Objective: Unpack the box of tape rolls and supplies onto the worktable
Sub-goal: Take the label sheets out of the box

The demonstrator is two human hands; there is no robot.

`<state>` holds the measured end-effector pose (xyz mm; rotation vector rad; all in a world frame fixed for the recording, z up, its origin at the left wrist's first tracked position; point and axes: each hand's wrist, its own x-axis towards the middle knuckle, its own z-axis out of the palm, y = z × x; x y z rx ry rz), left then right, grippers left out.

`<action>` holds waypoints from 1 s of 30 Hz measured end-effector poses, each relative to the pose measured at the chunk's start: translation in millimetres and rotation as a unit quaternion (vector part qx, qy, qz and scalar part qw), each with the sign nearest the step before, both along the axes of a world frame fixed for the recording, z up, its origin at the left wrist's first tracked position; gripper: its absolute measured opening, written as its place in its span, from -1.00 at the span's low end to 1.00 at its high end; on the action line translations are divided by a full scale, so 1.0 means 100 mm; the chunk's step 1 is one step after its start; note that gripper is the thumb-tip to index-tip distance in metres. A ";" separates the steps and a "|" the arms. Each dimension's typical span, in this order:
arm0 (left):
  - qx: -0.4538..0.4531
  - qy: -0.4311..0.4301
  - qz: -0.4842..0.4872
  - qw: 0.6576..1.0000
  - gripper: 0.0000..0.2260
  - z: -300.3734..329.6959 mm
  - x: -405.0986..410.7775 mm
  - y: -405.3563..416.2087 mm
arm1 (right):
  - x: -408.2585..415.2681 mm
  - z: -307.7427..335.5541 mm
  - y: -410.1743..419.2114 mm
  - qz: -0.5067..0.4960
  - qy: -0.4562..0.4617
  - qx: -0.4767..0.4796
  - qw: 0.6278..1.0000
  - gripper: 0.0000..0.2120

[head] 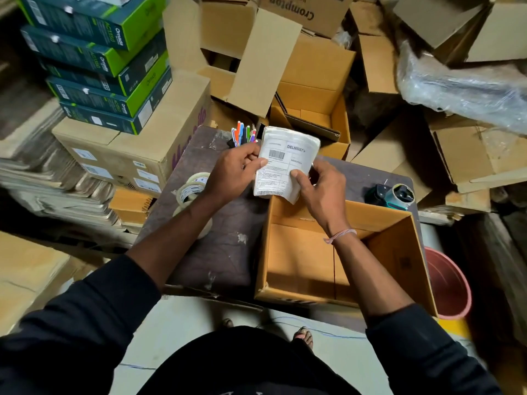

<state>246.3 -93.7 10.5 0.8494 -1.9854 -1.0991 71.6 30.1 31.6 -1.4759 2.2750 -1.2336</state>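
Note:
Both hands hold a white stack of shipping labels (pixel 288 158) above the far edge of the open cardboard box (pixel 399 252). My left hand (pixel 236 172) grips the stack's left side, and my right hand (pixel 322 189) grips its lower right corner. The box stands on the right part of the dark worktable (pixel 228 252), and its visible inside looks bare. Clear tape rolls (pixel 191 189) lie on the table's left edge, partly hidden by my left forearm. A bunch of coloured pens (pixel 242 134) stands at the table's far edge. A tape dispenser (pixel 395 195) lies at the far right.
Stacked green and teal product boxes (pixel 99 61) rest on a large carton (pixel 137 149) to the left. Open empty cartons (pixel 310 109) crowd the space behind the table. A red bucket (pixel 447 283) stands on the floor to the right. Plastic wrap (pixel 462 84) lies at upper right.

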 end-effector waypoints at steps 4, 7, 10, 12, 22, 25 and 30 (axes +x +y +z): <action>0.151 0.071 0.052 0.985 -0.94 -0.10 0.13 0.00 | 0.09 0.07 -0.16 0.041 -0.004 0.070 0.997 -0.76; 0.236 0.101 0.099 0.961 -0.90 -0.19 0.29 0.02 | 0.20 0.04 -0.27 0.075 0.015 0.132 0.988 -0.80; 0.334 0.127 0.113 0.927 -0.93 -0.19 0.53 0.03 | 0.34 0.03 -0.40 0.120 0.015 0.181 0.976 -0.85; 0.383 0.126 0.118 0.908 -0.78 -0.20 0.75 0.02 | 0.44 0.04 -0.46 0.162 -0.030 0.227 0.960 -0.86; 0.363 0.161 0.208 0.894 -0.77 -0.54 1.52 0.08 | 1.04 -0.12 -0.57 0.224 -0.118 0.276 0.927 -0.70; 0.380 0.221 0.223 0.870 -0.71 -0.60 1.58 0.12 | 1.19 -0.17 -0.57 0.228 -0.140 0.246 0.932 -0.74; 0.422 0.230 0.161 0.862 -0.66 -0.61 1.62 0.20 | 1.31 -0.19 -0.58 0.219 -0.159 0.233 0.934 -0.79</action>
